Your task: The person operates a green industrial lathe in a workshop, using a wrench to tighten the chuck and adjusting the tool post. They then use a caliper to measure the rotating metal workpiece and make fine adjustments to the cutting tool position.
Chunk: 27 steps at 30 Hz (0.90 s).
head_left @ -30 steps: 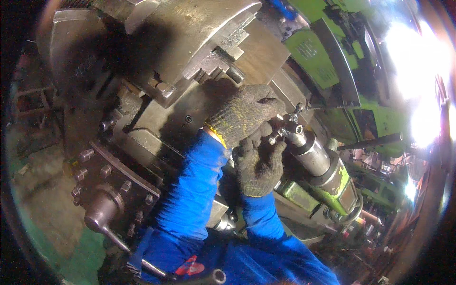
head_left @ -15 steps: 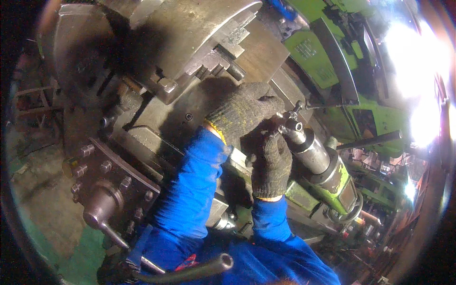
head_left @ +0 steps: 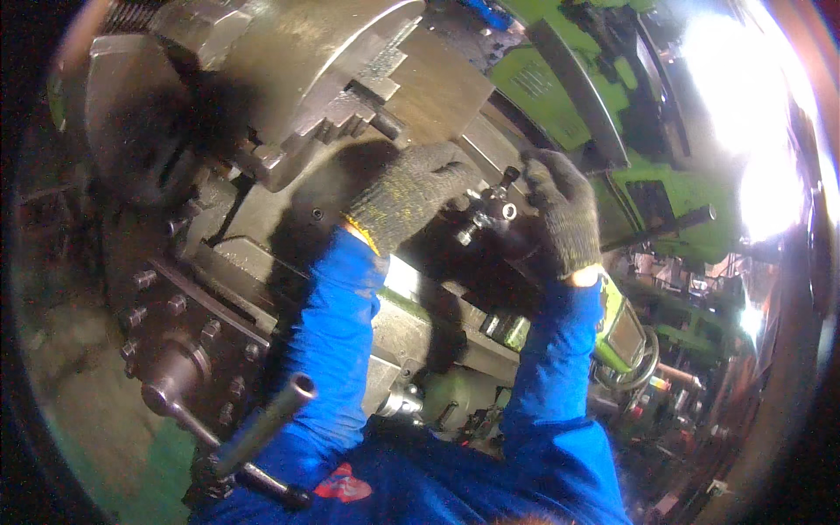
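Grey knitted gloves cover both my hands, with blue sleeves below. Between the hands is a small dark metal fitting with protruding bolts point(head_left: 492, 210) and a bright round hole facing up. My left hand point(head_left: 411, 191) reaches in from its left side, fingers bent and closed at its edge; their tips are partly hidden. To the right, my right hand point(head_left: 564, 208) is raised with its fingers loosely curled beside the fitting's dark upper bolt, apart from it and with nothing visible in them. Behind that arm, the green tailstock point(head_left: 619, 337) is partly covered.
A large stepped-jaw lathe chuck point(head_left: 315, 61) stands at the upper left. A bolted tool post point(head_left: 175, 359) with a long lever handle point(head_left: 271, 420) sits at the lower left, close to my left forearm. Green machinery point(head_left: 542, 96) and a bar point(head_left: 674, 229) lie to the right.
My right hand has moved from below the fitting up to its right side, off it. My left hand stays at the left. The whole view has shifted, so things appear further left.
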Tool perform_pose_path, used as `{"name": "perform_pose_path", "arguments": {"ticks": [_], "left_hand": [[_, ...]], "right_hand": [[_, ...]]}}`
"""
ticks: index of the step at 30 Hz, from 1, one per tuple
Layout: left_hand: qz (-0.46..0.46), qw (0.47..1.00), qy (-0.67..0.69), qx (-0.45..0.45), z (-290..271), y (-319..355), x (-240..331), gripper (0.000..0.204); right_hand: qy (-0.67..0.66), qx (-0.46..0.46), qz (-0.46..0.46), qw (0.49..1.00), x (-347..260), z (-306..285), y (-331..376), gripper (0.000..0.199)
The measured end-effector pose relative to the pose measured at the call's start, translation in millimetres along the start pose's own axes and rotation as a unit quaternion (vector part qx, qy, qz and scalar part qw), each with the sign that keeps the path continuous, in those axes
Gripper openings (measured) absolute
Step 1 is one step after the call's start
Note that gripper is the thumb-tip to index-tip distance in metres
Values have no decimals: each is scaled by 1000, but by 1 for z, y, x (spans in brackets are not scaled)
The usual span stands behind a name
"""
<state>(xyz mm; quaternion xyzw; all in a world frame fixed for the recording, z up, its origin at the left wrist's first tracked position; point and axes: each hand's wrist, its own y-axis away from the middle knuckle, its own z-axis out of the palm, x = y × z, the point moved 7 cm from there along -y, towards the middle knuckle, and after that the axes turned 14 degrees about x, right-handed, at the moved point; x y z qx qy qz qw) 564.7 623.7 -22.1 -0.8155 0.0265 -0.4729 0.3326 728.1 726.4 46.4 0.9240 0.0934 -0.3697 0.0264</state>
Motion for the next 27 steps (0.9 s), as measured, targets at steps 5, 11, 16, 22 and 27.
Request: {"name": "perform_pose_path", "arguments": {"ticks": [5,11,16,22,27], "left_hand": [[-45,998,23,-28,4,2,-5,34],[-52,998,6,-36,12,5,-13,34],[36,997,-61,-10,4,6,-3,34],[-69,996,12,-60,16,7,-17,34],[-189,976,50,-98,5,-1,-9,34]], "right_hand": [[-98,-125,-36,987,0,15,1,41],[-57,-150,-36,986,-3,17,-3,32],[-52,-162,42,985,-2,21,-1,29],[12,-165,-64,984,2,22,-6,26],[-64,-137,55,987,4,22,-3,33]]}}
